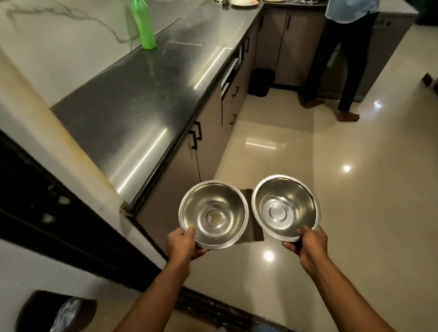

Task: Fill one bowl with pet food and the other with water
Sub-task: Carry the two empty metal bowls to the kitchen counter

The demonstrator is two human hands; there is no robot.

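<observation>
Steel bowls held out over kitchen floor — left hand (181, 245) grips left bowl (213, 215) by near rim, right hand (311, 242) pinches right bowl (286, 208). Both empty, likely light, rigid, slick — rim safest hold.

Home kitchen: dark polished L-shaped surface (142, 103) running to upper right, taupe base cabinets (211, 140) with black handles beneath, marble-look wall upper left, crockery (243, 0) at top centre, glossy cream floor tiles (342, 184)
</observation>
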